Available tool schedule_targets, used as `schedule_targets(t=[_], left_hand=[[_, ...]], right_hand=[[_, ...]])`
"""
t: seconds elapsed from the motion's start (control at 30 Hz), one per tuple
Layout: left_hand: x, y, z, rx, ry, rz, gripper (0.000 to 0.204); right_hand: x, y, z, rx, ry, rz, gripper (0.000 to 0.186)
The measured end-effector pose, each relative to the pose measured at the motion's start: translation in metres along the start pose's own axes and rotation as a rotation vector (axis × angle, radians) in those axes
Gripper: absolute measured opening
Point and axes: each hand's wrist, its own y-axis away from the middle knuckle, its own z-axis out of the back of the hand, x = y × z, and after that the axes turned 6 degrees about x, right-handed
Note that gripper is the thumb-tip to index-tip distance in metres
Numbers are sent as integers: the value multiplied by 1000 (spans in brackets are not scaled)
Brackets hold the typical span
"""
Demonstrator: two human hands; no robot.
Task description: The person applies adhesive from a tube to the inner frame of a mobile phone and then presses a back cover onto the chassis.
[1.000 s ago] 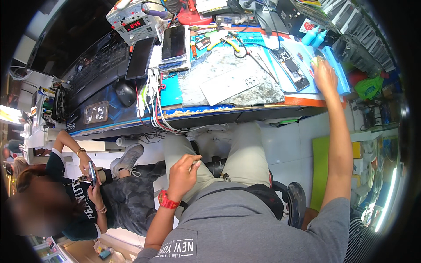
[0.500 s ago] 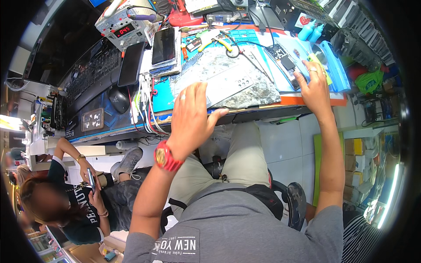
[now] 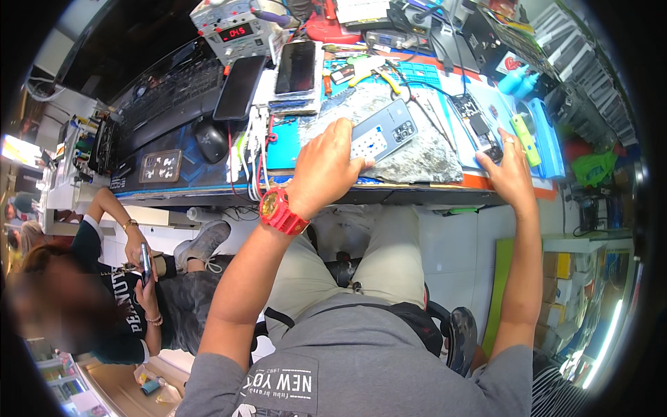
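My left hand [image 3: 325,163], with a red watch at its wrist, is at the near left end of a grey-blue phone back cover [image 3: 397,136]. Its thumb and fingers close on that end and hide it. Camera rings and white patches show on the cover, which lies over a grey marbled work mat [image 3: 431,158]. To the right, my right hand [image 3: 513,170] grips the lower end of an opened phone [image 3: 476,124], thumb on one side and fingers on the other. Dark inner parts of that phone are exposed.
Left of the mat are two dark phones [image 3: 240,88] [image 3: 296,68], a mouse [image 3: 210,141] and a keyboard [image 3: 167,90]. Yellow-handled pliers [image 3: 375,71] and a power supply [image 3: 233,42] stand behind. Blue bottles [image 3: 517,82] are at right. A seated person [image 3: 132,306] holds a phone.
My left hand has come up closer onto the cover, whose bright glare has turned grey-blue. My right hand has moved down to the opened phone's lower end. The whole view has shifted somewhat.
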Motion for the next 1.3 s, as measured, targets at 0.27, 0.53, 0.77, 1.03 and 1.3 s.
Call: schedule_targets(t=[0.27,0.53,0.77,1.03,1.3], left_hand=[[11,26,3,-203,240,197,26],[30,12,-9,-208,507,233,31],[22,10,-16,-247,327,180,32],[38,-1,-15,-237,690,216,32],[38,-5,9,-343,345,81,35]], right_hand=[[24,-12,22,238,164,-50,94],[23,-24,21,243,113,-83,97],[15,-48,30,452,-117,-205,98],[-19,-46,2,206,-454,-177,102],[43,38,104,293,-195,-274,93]])
